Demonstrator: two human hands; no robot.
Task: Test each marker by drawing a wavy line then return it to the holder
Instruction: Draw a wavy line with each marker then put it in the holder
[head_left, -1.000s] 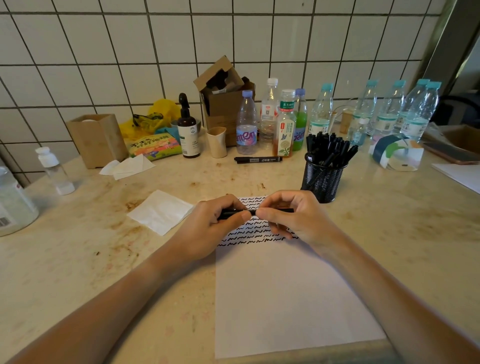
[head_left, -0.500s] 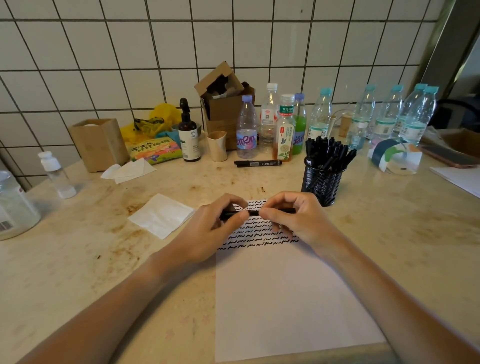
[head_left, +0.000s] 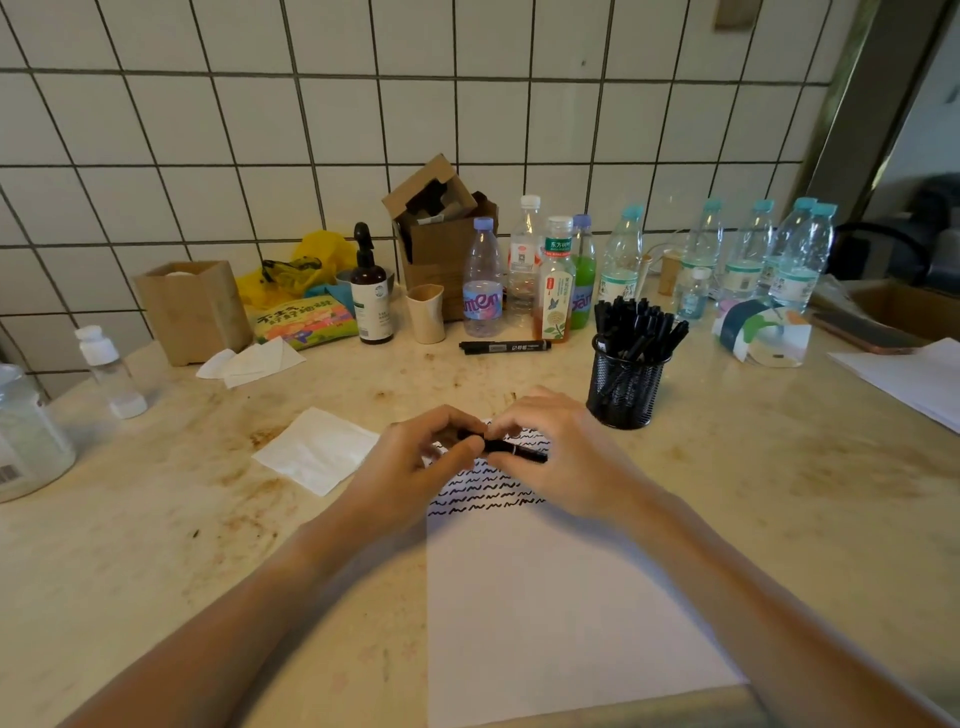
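A black marker (head_left: 511, 449) lies level between both hands above the top of a white paper sheet (head_left: 561, 613). My left hand (head_left: 410, 462) pinches its left end, which the fingers hide. My right hand (head_left: 561, 457) grips the barrel. Rows of black wavy lines (head_left: 483, 491) cover the top of the sheet. A black mesh holder (head_left: 626, 387) full of several black markers stands just right of my right hand. A further black marker (head_left: 505, 346) lies flat on the counter behind the hands.
A folded white tissue (head_left: 317, 449) lies left of the sheet. Several bottles (head_left: 556, 280), a cardboard box (head_left: 441, 244), a small cup (head_left: 427, 313) and a brown box (head_left: 192, 309) line the tiled wall. A tape roll (head_left: 761, 332) and papers (head_left: 904, 371) sit at right.
Both hands stay on the marker over the wavy lines. The marker's right end now shows more beyond the right fingers. The head camera has tilted up a little.
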